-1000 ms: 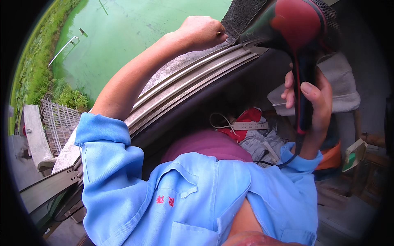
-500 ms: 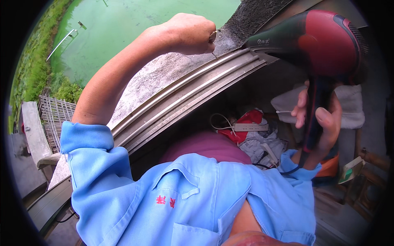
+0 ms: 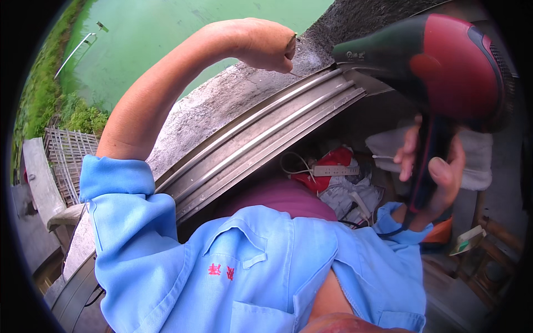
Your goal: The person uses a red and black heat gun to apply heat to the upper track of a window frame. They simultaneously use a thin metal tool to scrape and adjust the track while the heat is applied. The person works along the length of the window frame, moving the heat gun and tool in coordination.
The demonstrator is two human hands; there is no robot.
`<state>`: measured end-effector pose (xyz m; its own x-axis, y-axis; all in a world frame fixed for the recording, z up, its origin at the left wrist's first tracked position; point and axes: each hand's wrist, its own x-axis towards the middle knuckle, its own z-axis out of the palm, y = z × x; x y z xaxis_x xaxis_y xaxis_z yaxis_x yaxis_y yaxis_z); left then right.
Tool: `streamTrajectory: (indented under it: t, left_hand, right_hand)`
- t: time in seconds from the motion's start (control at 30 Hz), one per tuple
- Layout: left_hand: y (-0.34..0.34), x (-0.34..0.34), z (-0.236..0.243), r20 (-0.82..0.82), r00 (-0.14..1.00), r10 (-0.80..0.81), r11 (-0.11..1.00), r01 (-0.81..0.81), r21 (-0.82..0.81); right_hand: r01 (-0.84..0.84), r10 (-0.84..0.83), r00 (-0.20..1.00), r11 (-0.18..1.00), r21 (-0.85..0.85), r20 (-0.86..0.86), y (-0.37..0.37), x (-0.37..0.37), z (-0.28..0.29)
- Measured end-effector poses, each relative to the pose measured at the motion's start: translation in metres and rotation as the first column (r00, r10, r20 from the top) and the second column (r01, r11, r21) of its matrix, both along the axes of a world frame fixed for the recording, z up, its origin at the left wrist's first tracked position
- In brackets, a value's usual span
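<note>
My right hand (image 3: 447, 169) is wrapped round the handle of a red and black hair dryer (image 3: 461, 69). The dryer's dark nozzle faces left, just above the window's track and a short way from my left hand (image 3: 269, 45). That left arm reaches out past the metal window frame (image 3: 261, 136), its hand closed and bent downward at the wrist. A thin tip pokes out below the curled fingers, too small to name; the rest of it is hidden in the fist.
Beyond the frame are a rough concrete ledge (image 3: 216, 105) and green water (image 3: 166, 33). Inside lie a white power strip (image 3: 336, 171) on red and pale bundles, a pale cloth (image 3: 472, 158) and a small box (image 3: 468, 240). A wire lattice (image 3: 61, 158) stands outside at left.
The hair dryer has shifted slightly right in the picture and sits a little farther from my left hand. The view has tilted slightly. Both hands stay closed.
</note>
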<state>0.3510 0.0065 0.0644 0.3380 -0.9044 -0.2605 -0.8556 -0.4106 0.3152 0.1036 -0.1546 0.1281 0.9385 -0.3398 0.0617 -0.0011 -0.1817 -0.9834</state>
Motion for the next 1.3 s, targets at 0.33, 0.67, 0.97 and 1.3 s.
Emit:
streamTrajectory:
  t: [0.33, 0.67, 0.97, 1.3]
  left_hand:
    - [-0.009, -0.007, -0.035, 0.03, 0.997, 0.073, 0.844, -0.046, -0.535]
    - [0.051, -0.04, -0.001, 0.084, 0.994, 0.071, 0.988, -0.058, -0.143]
    - [0.134, -0.133, 0.017, 0.153, 0.913, 0.379, 0.925, -0.371, -0.078]
    - [0.21, -0.218, -0.003, 0.245, 0.714, 0.656, 0.755, -0.623, -0.206]
  right_hand:
    - [0.012, -0.012, 1.0, 1.0, -0.007, -0.012, -0.001, 0.006, 0.0]
    - [-0.092, 0.094, 0.995, 0.994, 0.051, -0.025, -0.013, -0.015, -0.015]
    - [-0.308, 0.309, 0.951, 0.927, 0.217, 0.03, -0.013, -0.034, -0.038]
    - [-0.25, 0.223, 0.966, 0.938, 0.242, 0.133, -0.021, -0.061, -0.048]
